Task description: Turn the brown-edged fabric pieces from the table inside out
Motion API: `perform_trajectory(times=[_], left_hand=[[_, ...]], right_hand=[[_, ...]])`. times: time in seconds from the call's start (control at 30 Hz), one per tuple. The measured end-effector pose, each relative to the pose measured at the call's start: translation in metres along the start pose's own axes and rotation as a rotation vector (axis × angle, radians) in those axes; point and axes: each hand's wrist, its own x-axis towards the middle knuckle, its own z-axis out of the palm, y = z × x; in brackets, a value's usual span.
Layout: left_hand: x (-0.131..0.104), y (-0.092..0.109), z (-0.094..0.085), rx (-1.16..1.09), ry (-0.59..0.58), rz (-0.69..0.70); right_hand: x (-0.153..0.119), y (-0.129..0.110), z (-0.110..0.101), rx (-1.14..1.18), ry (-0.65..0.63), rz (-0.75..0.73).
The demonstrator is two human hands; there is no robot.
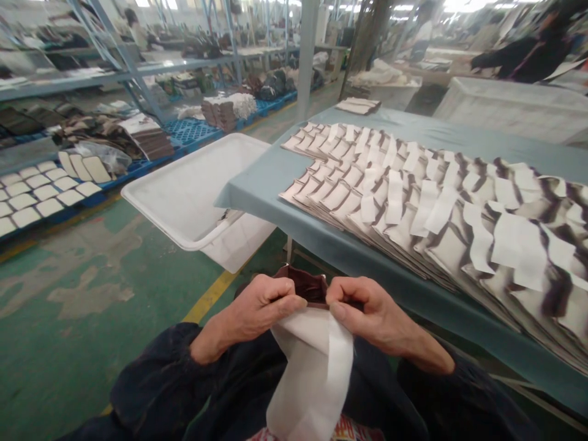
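Close to my body I hold up a fabric piece (310, 286), dark maroon inside with a pale outer side. Its top edge is pinched between my left hand (264, 306) and my right hand (367, 312), thumbs toward me. A wide white strip (307, 383) hangs from that edge in a loop over my lap. Both hands are closed, a short gap apart. Some of my fingertips are hidden behind the cloth.
A table with a grey-green cover (257, 190) stands ahead and right, bearing overlapping rows of pale fabric pieces (340, 196) with white strips. Left of it is a white plastic bin (184, 184). Blue pallets (184, 131) hold stacked goods. A co-worker (533, 52) is at far right.
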Motion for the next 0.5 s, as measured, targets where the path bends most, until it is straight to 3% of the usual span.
perform_trajectory(times=[0.13, 0.27, 0.4, 0.5], left_hand=[[0.0, -0.015, 0.009, -0.044, 0.115, -0.055], [0.003, -0.026, 0.022, -0.201, 0.138, -0.13], [0.008, -0.023, 0.045, -0.391, 0.104, -0.064], [0.013, -0.012, 0.066, -0.395, 0.144, -0.06]], right_hand=[[-0.002, 0.016, 0.022, 0.204, 0.093, -0.001], [-0.003, 0.023, 0.041, 0.402, 0.1, -0.023], [-0.004, 0.007, 0.047, 0.488, 0.089, -0.061], [-0.003, -0.016, 0.046, 0.595, 0.07, -0.086]])
